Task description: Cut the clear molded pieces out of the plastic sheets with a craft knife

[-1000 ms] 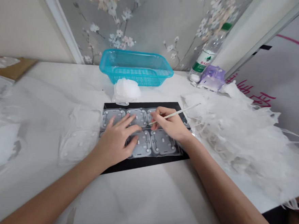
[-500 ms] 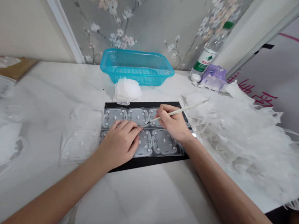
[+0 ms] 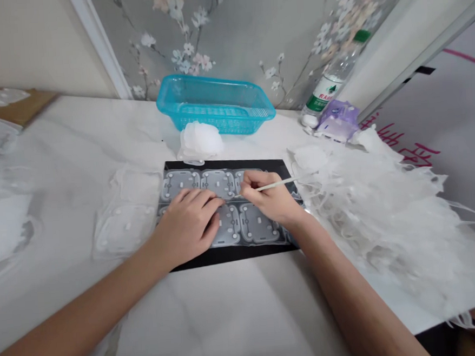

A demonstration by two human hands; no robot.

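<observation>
While my left hand (image 3: 186,225) lies open and nearly flat across a translucent moulded plastic sheet of rounded-square cells (image 3: 228,230), pressing on it and grasping nothing, my right hand (image 3: 271,194) is closed in a pen grip on a slender white-handled brush (image 3: 276,184), its tip hidden behind my fingers. The flat hand appears to act as a clamp, keeping the sheet from sliding, while the pen grip allows fine control. The sheet lies directly beneath both hands on a black rectangular mat (image 3: 235,258), whose dark ground seems chosen to show up the pale cells. Ahead of my grip stands a turquoise perforated plastic basket (image 3: 217,126); its contents cannot be made out. A pile of white translucent plastic pieces (image 3: 200,142) sits against its front. A loose heap of translucent plastic offcuts (image 3: 369,206) lies right of my right hand, and further moulded plastic sheets (image 3: 126,213) lie left of my left hand.
</observation>
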